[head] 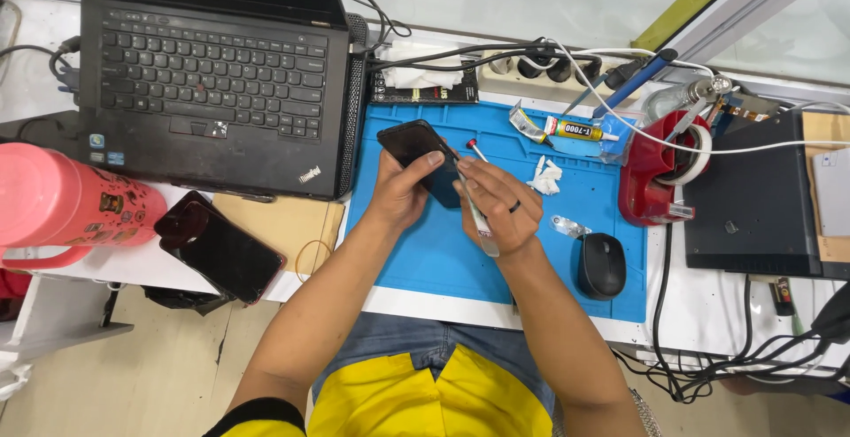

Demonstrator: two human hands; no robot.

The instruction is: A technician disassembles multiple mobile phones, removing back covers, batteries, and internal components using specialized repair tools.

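Observation:
My left hand [403, 191] grips a black smartphone [414, 146], holding it tilted above the blue work mat [425, 255]. My right hand [498, 207], with a dark ring on one finger, holds a thin metal tool [479, 221] whose tip rests against the phone's right edge. A red-tipped screwdriver [476, 148] lies on the mat just beyond the hands. Crumpled white scraps [545, 177] lie to the right of the phone.
An open black laptop [212, 92] sits at left, with a pink bottle [66, 207] and a dark red phone [221, 249] near the table's front edge. A black mouse [601, 265], glue tube [577, 129], red tape dispenser [660, 176], power strip [540, 69] and cables lie right.

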